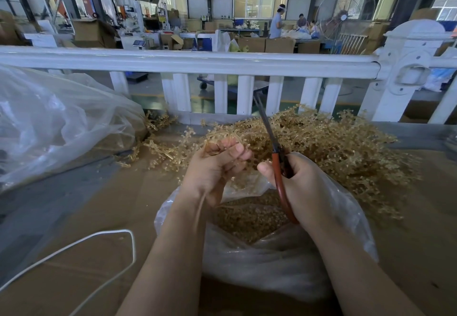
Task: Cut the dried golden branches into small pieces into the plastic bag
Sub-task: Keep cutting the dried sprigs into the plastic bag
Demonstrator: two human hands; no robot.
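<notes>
Bright window daylight — edges warped.

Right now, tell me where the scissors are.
In the head view, the scissors are right of centre, gripped by the right hand above the plastic bag, blades pointing up toward the white fence.

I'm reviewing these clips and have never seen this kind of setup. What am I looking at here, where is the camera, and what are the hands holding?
There is no machine: a person wears a camera on the head, looking down at their own hands. The left hand grips a bunch of dried golden branches. The right hand holds red-handled scissors, blades pointing up and away. Below the hands sits an open plastic bag with cut pieces inside. A pile of uncut branches lies behind it on the cardboard-covered surface, before a white fence.
</notes>
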